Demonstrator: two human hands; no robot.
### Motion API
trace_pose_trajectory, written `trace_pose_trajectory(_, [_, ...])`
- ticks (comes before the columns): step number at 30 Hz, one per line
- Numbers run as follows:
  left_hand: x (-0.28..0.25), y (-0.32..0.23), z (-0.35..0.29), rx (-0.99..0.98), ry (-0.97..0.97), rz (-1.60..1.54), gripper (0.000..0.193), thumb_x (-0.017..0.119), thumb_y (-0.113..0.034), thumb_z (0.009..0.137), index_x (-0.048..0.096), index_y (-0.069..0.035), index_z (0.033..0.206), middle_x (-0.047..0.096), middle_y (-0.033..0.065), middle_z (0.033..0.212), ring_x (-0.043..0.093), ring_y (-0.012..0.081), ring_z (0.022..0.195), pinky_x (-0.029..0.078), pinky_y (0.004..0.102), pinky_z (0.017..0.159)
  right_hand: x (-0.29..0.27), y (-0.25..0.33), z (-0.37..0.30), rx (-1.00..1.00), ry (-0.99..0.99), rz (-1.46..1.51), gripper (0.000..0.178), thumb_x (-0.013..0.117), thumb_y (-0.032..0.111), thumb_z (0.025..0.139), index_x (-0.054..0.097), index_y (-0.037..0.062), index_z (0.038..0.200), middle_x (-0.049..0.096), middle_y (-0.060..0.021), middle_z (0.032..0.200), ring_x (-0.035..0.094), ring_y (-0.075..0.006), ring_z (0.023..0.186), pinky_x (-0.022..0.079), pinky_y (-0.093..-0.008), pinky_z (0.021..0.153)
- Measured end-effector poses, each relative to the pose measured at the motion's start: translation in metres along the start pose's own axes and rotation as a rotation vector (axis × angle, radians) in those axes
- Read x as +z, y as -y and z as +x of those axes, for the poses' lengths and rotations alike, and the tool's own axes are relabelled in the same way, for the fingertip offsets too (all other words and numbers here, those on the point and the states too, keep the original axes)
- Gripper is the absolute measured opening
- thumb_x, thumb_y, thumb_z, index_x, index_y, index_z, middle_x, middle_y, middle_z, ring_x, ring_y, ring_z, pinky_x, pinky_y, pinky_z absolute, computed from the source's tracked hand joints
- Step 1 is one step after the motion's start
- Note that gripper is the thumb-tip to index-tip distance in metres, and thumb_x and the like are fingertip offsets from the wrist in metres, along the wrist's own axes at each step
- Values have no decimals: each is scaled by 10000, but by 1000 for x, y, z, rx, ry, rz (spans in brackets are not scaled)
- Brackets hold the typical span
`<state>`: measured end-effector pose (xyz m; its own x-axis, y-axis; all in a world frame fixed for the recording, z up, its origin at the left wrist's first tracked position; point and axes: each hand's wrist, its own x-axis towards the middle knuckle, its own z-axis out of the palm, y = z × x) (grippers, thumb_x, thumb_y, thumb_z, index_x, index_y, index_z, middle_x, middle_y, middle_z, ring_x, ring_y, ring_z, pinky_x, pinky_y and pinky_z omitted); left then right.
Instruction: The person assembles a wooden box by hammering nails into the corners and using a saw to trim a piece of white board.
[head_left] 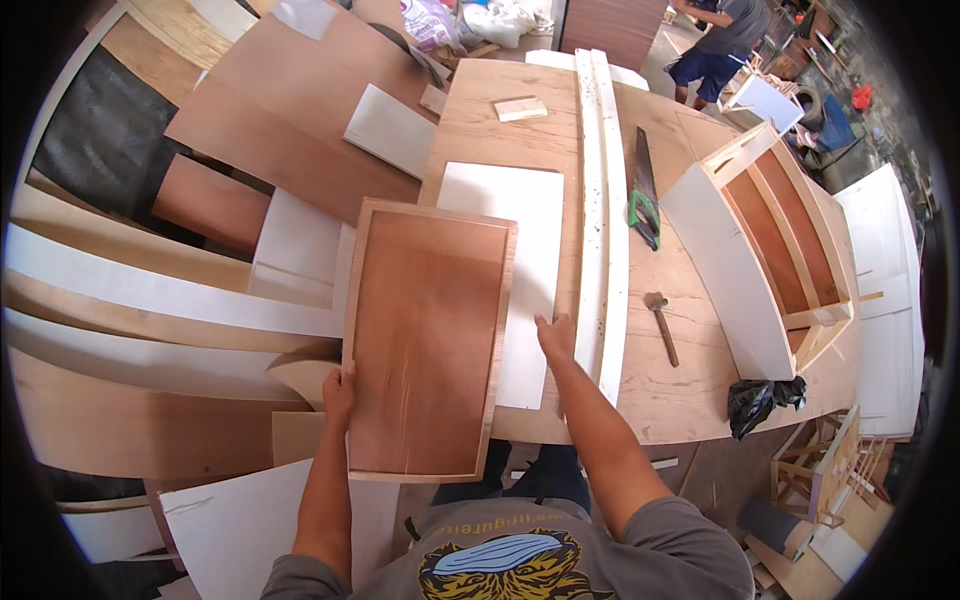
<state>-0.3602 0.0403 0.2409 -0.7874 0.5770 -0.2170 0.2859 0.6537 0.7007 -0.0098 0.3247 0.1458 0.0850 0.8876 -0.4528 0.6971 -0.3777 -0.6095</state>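
My left hand (340,395) is closed on the left edge of a shallow wooden tray-like panel (430,340), which has a reddish-brown face and a raised pale frame. The panel is tilted and overlaps the left part of a white board (535,290) on the workbench. At that board's right edge is my right hand (556,336), its thumb on the top face and its fingers bent around the edge. Just right of this hand, long white strips (603,210) lie side by side along the bench.
The plywood workbench (670,400) carries a green-handled handsaw (643,205), a hammer (661,328), a small wood block (520,108) and a white-sided wooden frame box (740,260). A black plastic bag (757,402) hangs at its edge. Cut boards crowd the left. Another person (728,45) stands at far right.
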Motion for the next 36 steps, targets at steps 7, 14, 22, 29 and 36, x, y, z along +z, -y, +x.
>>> trace_pose_trajectory(7, [-17,33,-18,-120,-77,-174,526,627,-486,1032,487,-62,753,432,-27,708,398,87,675,358,316,557,26,-11,18,196,-49,192,588,824,396,841,666,-52,1188,678,-254,1217,656,-381,1119,527,-469,945])
trace_pose_trajectory(14, [-12,53,-12,-180,-80,-199,518,635,-478,1030,485,-66,754,434,-28,712,393,91,674,356,323,552,30,24,4,356,88,216,577,846,397,818,696,-60,1138,687,-266,1213,668,-392,1118,544,-469,913])
trace_pose_trajectory(22, [4,61,-13,-135,-147,-148,537,640,-446,1030,456,-49,718,423,-7,693,385,105,676,362,346,561,33,61,-14,494,-83,-79,894,886,469,745,423,55,1388,471,-201,1444,454,-383,1364,459,-570,1077])
trace_pose_trajectory(29, [-9,50,-29,-210,-163,-108,536,647,-470,1021,503,-37,740,459,6,691,411,111,679,378,344,576,39,66,5,481,-176,-231,901,894,521,712,420,123,1367,518,-127,1365,488,-315,1316,467,-498,1036])
trace_pose_trajectory(36, [-19,67,-33,-220,-166,-199,511,624,-431,1044,521,-21,756,486,-2,698,429,112,689,390,328,589,41,52,17,497,-25,-124,794,911,457,726,539,93,1325,590,-156,1364,555,-337,1263,474,-474,1045])
